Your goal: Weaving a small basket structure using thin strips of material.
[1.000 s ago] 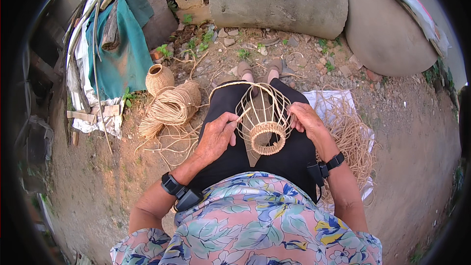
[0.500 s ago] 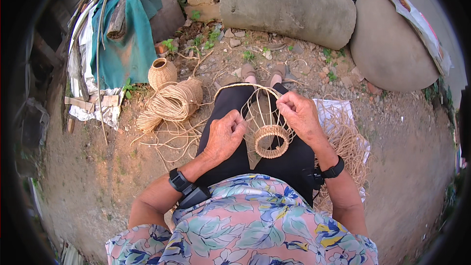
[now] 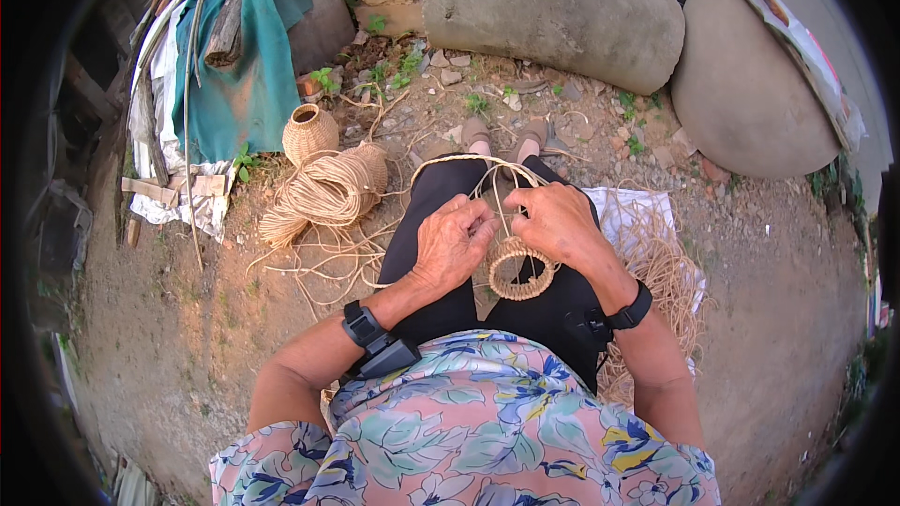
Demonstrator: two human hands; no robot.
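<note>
On my lap rests a half-woven rattan basket frame [image 3: 518,269], a coiled ring with thin ribs curving away toward my feet. My left hand [image 3: 452,245] grips the ribs on its left side, fingers curled around the strands. My right hand [image 3: 556,222] holds the ribs from the right, close above the ring. Both hands nearly touch over the weave. A black band sits on each wrist.
A bundle of coiled rattan cord [image 3: 328,192] and a small finished woven pot [image 3: 310,132] lie on the dirt to my left. Loose fibre on a white sheet [image 3: 661,262] is at my right. Large stone slabs [image 3: 553,5], bricks and a teal cloth [image 3: 244,66] stand ahead.
Both hands have come closer together over the basket frame, and the ribs that stood spread out are now gathered under my fingers. The view has tilted slightly.
</note>
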